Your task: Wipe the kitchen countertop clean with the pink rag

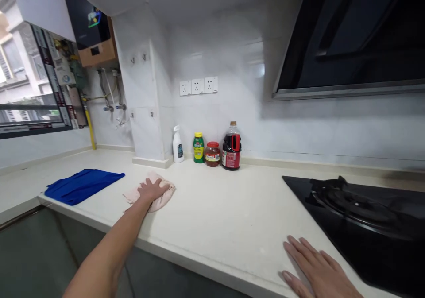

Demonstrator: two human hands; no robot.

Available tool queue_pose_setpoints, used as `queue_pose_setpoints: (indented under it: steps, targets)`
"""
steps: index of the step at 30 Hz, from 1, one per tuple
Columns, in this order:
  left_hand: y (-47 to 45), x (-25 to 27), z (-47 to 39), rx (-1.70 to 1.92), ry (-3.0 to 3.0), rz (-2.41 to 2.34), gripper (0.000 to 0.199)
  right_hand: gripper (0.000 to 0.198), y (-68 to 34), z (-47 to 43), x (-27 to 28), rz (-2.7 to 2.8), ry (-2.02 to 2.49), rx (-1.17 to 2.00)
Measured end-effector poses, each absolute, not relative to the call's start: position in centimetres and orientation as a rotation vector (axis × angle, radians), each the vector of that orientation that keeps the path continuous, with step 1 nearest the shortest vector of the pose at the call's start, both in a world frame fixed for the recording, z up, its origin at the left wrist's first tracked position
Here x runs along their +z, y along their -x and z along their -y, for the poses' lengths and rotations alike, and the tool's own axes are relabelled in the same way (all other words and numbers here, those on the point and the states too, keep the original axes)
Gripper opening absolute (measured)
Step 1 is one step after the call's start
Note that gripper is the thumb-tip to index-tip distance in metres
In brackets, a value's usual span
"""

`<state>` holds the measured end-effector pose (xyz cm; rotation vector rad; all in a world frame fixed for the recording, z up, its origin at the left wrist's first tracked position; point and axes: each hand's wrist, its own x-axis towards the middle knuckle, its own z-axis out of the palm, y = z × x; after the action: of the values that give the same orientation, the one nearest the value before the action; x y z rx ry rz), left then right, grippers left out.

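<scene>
My left hand (152,190) reaches out and lies on a pale pink cloth (162,203), its fingers spread over the fabric. The cloth is spread on the white countertop (219,214), slightly rumpled, partly hidden under the palm. Nothing is in my right hand (315,267), which is open near the front edge at the lower right, fingers stretched out. It appears to rest on the countertop, just left of the black gas stove (332,227). A blue cloth (83,185) lies flat left of the pink one.
Along the wall stand a white spray bottle (178,147), a green bottle with a yellow cap (198,149), a red-lidded jar (212,155) and a large bottle of dark liquid (231,149). A dark range hood (352,36) overhangs the right side. A wall column (144,112) juts out behind.
</scene>
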<state>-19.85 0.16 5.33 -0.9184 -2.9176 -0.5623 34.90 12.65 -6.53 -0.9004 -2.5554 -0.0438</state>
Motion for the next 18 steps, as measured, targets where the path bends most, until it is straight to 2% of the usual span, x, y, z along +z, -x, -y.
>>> queue_pose_setpoints:
  steps: [5, 10, 15, 18]
  targets:
    - [13.8, 5.4, -9.8, -0.563, 1.246, 2.834, 0.083, 0.070, -34.5, -11.6, -5.7, 2.521, 0.928, -0.105]
    - [1.7, 5.0, -17.3, -0.513, 1.806, 2.648, 0.084, 0.066, -34.6, -11.1, -4.7, 2.527, 0.919, -0.095]
    - [-9.8, 4.4, -17.9, -0.374, 2.356, 2.337, 0.083, 0.051, -34.6, -11.5, -4.3, 2.376, 0.873, -0.079]
    - [-13.1, 4.0, -15.2, -0.308, 2.528, 2.186, 0.081, 0.055, -34.3, -12.0, -4.3, 2.187, 0.946, -0.071]
